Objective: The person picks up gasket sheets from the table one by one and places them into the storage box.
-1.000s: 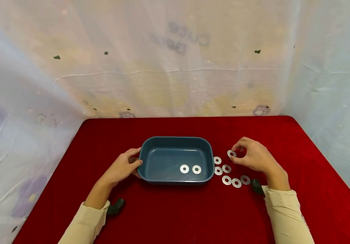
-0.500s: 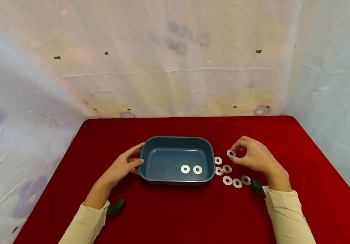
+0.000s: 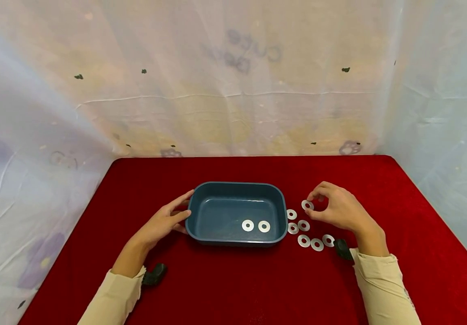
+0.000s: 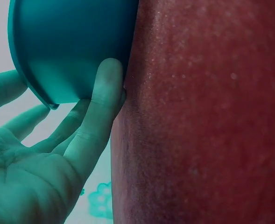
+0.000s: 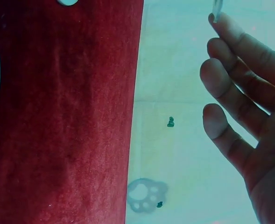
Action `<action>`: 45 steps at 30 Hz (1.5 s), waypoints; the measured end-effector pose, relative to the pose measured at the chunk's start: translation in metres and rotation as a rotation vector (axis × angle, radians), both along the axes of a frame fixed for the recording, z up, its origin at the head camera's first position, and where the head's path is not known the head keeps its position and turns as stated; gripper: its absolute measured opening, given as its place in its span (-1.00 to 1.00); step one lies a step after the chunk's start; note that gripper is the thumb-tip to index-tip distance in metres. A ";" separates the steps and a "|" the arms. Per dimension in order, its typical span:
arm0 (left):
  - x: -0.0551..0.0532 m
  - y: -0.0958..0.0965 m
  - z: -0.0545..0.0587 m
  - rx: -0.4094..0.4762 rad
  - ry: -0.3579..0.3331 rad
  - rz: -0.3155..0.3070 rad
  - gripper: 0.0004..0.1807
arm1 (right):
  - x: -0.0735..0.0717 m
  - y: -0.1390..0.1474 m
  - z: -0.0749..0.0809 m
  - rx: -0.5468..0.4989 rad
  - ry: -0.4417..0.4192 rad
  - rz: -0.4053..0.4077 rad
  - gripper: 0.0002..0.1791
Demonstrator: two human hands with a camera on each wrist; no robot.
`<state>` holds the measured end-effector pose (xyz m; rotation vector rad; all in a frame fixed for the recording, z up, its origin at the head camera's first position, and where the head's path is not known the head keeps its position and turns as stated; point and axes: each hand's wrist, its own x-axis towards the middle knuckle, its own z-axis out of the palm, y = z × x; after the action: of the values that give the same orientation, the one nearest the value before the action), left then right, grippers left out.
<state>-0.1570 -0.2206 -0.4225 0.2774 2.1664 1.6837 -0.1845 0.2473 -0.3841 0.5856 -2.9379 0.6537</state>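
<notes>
My left hand point(image 3: 161, 224) is at the left end of a blue-grey rectangular tray point(image 3: 233, 242), its fingers spread against the outer wall and the thumb at the rim. In the left wrist view, the fingertips rest along the curved wall of the tray point(image 4: 72, 56). Two flat metal washers, one washer point(image 3: 247, 225) beside another washer point(image 3: 263, 226), lie inside on the tray floor. Right of the tray, my right hand point(image 3: 341, 207) pinches a washer point(image 3: 304, 202) between thumb and index finger. The right wrist view catches only the thin edge of this washer point(image 5: 217, 9) at a fingertip.
Several loose washers, such as one washer point(image 3: 316, 244), lie on the red cloth point(image 3: 237, 284) between the tray and my right wrist. Dark wrist-worn devices, a left device point(image 3: 155, 274) and a right device point(image 3: 342, 249), sit under the forearms. Patterned sheeting point(image 3: 233, 113) surrounds the table.
My left index finger has stretched forward to the tray's far left corner, and the fingers are more spread. The right hand keeps its pinch on the washer, which has shifted very slightly left.
</notes>
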 end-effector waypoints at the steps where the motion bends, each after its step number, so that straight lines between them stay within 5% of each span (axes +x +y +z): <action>1: 0.000 0.000 0.000 0.000 0.001 -0.003 -0.32 | 0.000 0.000 0.001 0.001 0.001 -0.001 -0.81; 23: -0.001 -0.003 0.000 -0.075 0.030 -0.079 -0.33 | 0.008 0.000 0.012 0.007 0.034 -0.020 -0.82; 45: 0.001 -0.005 0.002 -0.115 0.053 -0.066 -0.34 | 0.011 -0.006 0.018 0.006 0.050 -0.014 -0.80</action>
<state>-0.1558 -0.2260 -0.4201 0.3608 2.2574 1.5257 -0.1740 0.2413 -0.3661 0.5733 -2.8960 0.6203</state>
